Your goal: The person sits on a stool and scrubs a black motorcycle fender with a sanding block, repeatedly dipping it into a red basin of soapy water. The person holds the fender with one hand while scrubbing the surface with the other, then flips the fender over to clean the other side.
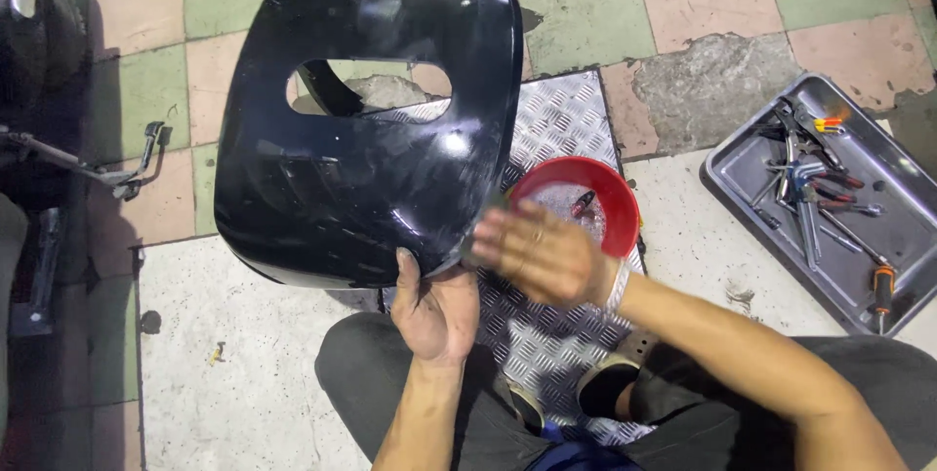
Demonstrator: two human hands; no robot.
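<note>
Fingers of my left hand (436, 307) are pinching the lower right edge of the glossy black panel (366, 129), thumb on its face, holding it upright above the checker plate (561, 120). Right hand (542, 254), fingers flat and together, is blurring just right of that panel, over the red bowl (576, 200). I am judging that a firm edge grip and light, even palm strokes suit this best.

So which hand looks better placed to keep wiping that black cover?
Probably the right hand. It lies flat and blurred by the lower right edge of the black cover, above the red bowl. The left hand grips the cover's bottom edge, holding it up, so it seems busy.
</note>
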